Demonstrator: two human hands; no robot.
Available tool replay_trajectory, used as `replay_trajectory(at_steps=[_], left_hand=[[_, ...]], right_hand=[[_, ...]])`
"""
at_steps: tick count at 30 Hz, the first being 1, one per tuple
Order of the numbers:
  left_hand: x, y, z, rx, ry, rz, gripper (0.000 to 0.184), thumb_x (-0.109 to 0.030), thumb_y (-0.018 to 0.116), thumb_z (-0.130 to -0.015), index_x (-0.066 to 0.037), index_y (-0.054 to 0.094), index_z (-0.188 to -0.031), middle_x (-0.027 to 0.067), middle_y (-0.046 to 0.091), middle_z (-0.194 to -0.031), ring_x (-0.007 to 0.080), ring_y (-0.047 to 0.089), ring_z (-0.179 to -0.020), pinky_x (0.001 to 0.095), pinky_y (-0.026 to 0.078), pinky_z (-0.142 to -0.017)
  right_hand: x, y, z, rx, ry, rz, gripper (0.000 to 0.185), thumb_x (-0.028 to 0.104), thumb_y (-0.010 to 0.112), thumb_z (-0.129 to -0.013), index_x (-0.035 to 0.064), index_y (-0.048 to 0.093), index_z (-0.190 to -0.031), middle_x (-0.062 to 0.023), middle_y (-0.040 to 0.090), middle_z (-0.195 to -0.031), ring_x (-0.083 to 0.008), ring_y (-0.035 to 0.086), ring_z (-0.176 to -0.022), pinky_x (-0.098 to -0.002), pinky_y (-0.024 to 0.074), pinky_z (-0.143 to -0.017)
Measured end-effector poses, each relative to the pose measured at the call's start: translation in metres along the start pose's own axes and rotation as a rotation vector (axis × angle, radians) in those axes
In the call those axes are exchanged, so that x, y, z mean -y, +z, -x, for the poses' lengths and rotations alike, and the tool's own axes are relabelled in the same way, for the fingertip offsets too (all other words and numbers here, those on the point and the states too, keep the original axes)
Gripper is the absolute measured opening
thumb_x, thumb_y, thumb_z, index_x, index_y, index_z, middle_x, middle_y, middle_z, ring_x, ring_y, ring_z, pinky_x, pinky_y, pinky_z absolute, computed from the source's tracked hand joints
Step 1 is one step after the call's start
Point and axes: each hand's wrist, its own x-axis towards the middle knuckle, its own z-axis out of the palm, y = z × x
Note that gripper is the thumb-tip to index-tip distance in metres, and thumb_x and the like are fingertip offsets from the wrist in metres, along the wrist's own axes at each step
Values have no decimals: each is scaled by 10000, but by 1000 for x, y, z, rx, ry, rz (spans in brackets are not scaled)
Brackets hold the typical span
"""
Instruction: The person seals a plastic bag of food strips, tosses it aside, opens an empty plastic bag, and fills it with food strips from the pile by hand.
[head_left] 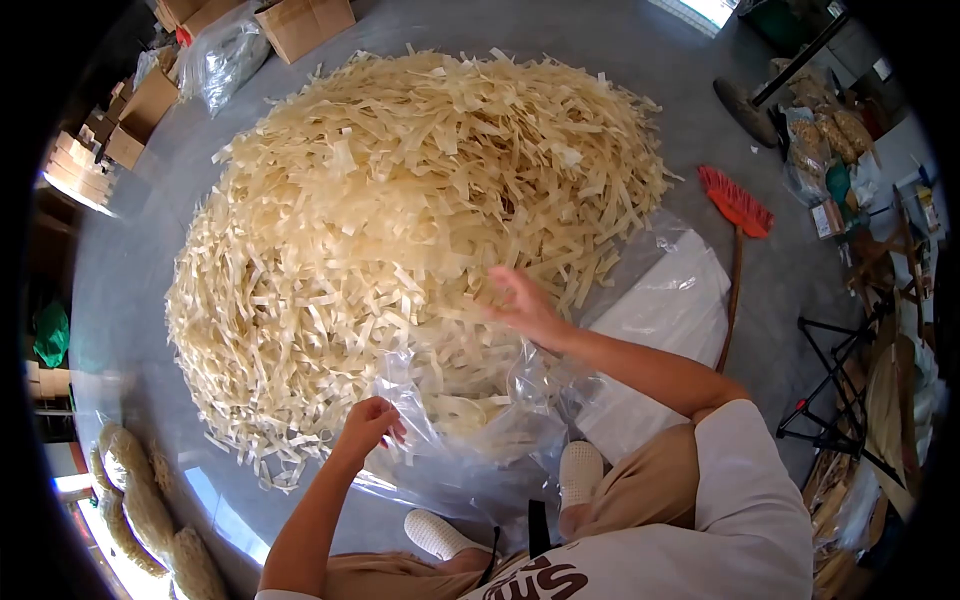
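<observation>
Left hand [373,424] half-curled at clear plastic bag [515,437], grip can't tell. Right hand [525,306] released, fingers apart, over near side of pale-yellow flat-strip pile [420,200] on grey floor [130,265].

The strips [420,220] were pale yellow, thin and flat, many of them bent or curled, loosely tangled in a broad, mounded heap on the grey floor [800,260]. The bag [515,437], clear and crumpled, lay at the heap's near edge, its thin film creased, with pale strips showing through.
</observation>
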Motion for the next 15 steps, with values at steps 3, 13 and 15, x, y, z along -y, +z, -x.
replay_trajectory(at_steps=[3, 13, 15], left_hand=[[9, -3, -6, 12, -3, 2, 135, -184, 538, -826, -54, 514, -849, 51, 627, -697, 125, 603, -592, 237, 417, -478], [-6, -1, -10, -46, 10, -12, 240, -161, 583, -815, -23, 469, -974, 53, 611, -691, 109, 589, -596, 230, 424, -484], [-8, -3, -10, -60, -2, -9, 243, -160, 585, -815, -23, 468, -978, 53, 612, -691, 108, 588, -596, 229, 425, -485]], right_hand=[[-65, -44, -24, -622, 198, 336, 795, 316, 772, -663, 4, 346, -1258, -157, 454, -1190, -233, 469, -1090, -360, 440, -852], [-100, -78, -64, -508, 736, -638, 853, 469, 724, -685, 31, 340, -1308, -126, 377, -1316, -244, 419, -1161, -388, 391, -933], [-97, -67, -79, -484, 701, -703, 731, 439, 691, -734, 68, 403, -1294, -89, 421, -1290, -232, 412, -1159, -366, 361, -951]])
